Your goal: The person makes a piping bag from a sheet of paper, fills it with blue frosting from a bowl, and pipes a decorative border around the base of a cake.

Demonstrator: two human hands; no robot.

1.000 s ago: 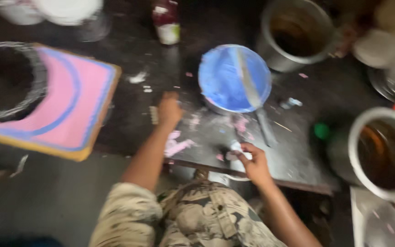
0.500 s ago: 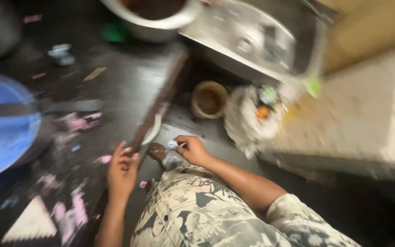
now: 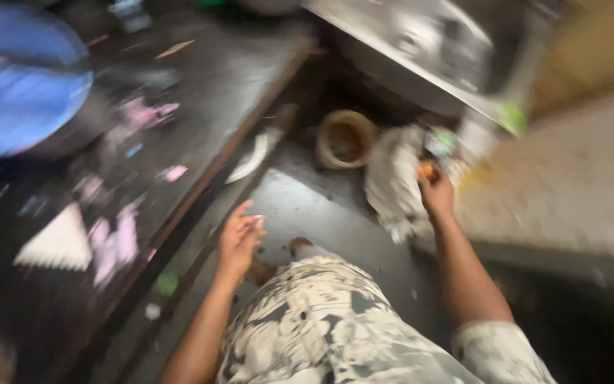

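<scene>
Head view: the left hand (image 3: 239, 238) is held loosely open over the floor, nothing seen in its fingers. Farther off, the right hand (image 3: 436, 193) is pressed into a whitish bag (image 3: 392, 181), fingers curled around something small and orange; the grip is blurred. Scraps (image 3: 111, 242) remain on the dark table (image 3: 200, 92) left of both hands.

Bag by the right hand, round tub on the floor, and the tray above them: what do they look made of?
Bag at the right hand: probably thin plastic film, whitish, crumpled and limp. Round tub: likely plastic, dull tan, smooth rim; blur leaves it open. Tray: looks like sheet metal, grey with bright reflections.
</scene>
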